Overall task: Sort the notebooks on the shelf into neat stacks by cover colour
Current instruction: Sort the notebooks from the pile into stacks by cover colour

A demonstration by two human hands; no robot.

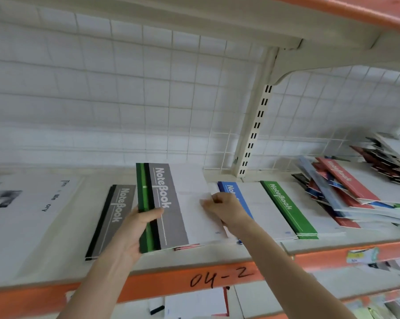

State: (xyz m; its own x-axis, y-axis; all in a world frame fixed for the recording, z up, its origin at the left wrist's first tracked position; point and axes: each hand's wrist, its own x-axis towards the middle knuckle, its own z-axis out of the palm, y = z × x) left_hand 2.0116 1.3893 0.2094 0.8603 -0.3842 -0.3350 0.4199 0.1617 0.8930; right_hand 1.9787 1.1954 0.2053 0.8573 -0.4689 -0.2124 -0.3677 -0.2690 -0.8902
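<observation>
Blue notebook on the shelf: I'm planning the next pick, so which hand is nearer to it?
Right. The right hand overlaps the blue notebook in view while pinching one edge of the held notebooks; the left hand grips their opposite edge, farther left.

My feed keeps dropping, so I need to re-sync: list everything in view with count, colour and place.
held notebooks: at least two, grey over green, raised above mid-shelf
grey stack: one, grey and black, left of centre
white notebook: one, white, far left
blue notebook: one, blue, right of centre
green stack: one, green, right of blue notebook
loose pile: one, red and blue mixed, far right
shelf: one, orange edge, marked 04-2
left hand: one, grips held notebooks' spines
right hand: one, pinches their top cover's edge
</observation>
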